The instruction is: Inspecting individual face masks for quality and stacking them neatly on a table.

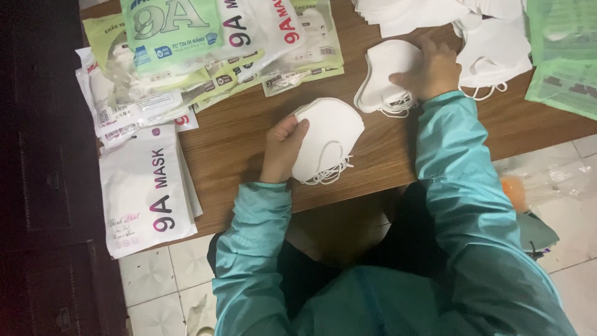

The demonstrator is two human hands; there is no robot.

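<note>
My left hand (pixel 283 149) grips a small stack of folded white face masks (pixel 333 134) by its left edge, just above the near edge of the wooden table (pixel 242 134); their ear loops hang at the bottom. My right hand (pixel 430 70) rests on a second stack of white masks (pixel 385 71) farther back on the table, fingers curled over its right side. Both arms wear teal sleeves.
Several printed white and green mask packets (pixel 146 186) lie at the table's left and back left. More loose white masks (pixel 491 43) are piled at the back right, beside green packets (pixel 563 56). Tiled floor lies below, a dark cabinet to the left.
</note>
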